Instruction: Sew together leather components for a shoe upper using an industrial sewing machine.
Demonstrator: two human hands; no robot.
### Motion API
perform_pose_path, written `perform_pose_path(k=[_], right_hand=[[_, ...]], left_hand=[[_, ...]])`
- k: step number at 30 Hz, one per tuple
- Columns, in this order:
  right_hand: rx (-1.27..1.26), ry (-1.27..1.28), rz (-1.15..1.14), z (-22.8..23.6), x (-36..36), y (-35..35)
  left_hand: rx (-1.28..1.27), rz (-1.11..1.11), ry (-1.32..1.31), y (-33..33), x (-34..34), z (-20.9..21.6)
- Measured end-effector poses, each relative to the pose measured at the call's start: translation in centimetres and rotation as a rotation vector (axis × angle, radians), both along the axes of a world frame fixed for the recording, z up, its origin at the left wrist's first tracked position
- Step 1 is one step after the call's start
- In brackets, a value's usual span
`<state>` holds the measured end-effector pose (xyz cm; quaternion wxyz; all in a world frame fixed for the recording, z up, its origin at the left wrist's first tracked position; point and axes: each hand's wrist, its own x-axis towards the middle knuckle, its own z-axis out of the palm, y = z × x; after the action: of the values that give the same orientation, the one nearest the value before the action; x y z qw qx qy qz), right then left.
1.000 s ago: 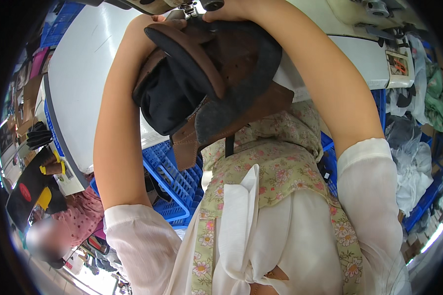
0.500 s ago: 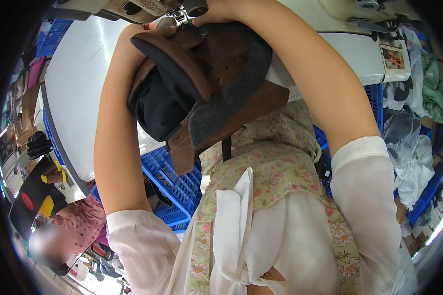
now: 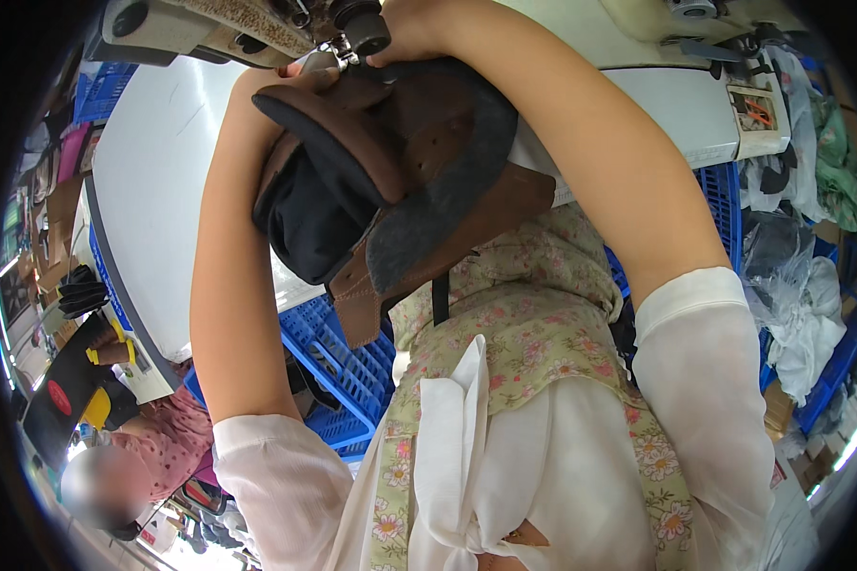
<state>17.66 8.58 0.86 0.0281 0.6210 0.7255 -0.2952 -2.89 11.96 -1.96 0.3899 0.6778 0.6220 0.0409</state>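
A brown leather shoe upper (image 3: 428, 143) with black lining hangs in folds from the sewing machine's presser foot (image 3: 341, 52) toward my lap. Small holes and stitch lines show on its leather. My left hand (image 3: 300, 74) grips its far edge just left of the foot, fingertips close to the metal. On the other side, my right hand (image 3: 405, 36) has its thumb on the upper by the foot, with most of its fingers hidden behind the machine head (image 3: 229, 24) or cut off by the picture's top.
The white machine table (image 3: 152, 162) spreads to the left. Blue plastic crates (image 3: 338, 352) stand under its edge. At the right hang clear and green plastic bags (image 3: 805, 314). Another person in a pink sleeve (image 3: 176, 428) sits at the lower left, near a black and yellow machine.
The whole view has shifted slightly, so the machine head shows more at the top. Both hands keep their hold on the upper at the foot.
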Motion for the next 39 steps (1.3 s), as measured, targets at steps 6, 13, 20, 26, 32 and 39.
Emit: perform_pose_path(k=[6, 13, 20, 26, 32, 39], right_hand=[[-0.021, -0.064, -0.056, -0.6, -0.4, 0.0], [0.053, 0.013, -0.059, -0.3, -0.1, -0.7], [0.028, -0.046, -0.056, -1.1, 0.0, -0.3], [0.081, -0.015, -0.026, -1.5, -0.1, -0.2], [0.044, -0.066, -0.041, -0.9, -0.2, -0.5], [0.064, -0.067, -0.056, -0.8, -0.3, -0.8]], left_hand=[[-0.033, 0.056, -0.215, 0.1, -0.7, -0.9], [0.026, -0.004, -0.173, -0.1, -0.5, -0.8], [0.038, -0.034, -0.137, 0.3, -0.6, -1.1], [0.028, 0.006, -0.165, 0.2, -0.6, -1.5], [0.055, -0.037, -0.169, 0.3, -0.9, -1.4], [0.109, -0.084, -0.013, 0.4, -0.6, -1.6]])
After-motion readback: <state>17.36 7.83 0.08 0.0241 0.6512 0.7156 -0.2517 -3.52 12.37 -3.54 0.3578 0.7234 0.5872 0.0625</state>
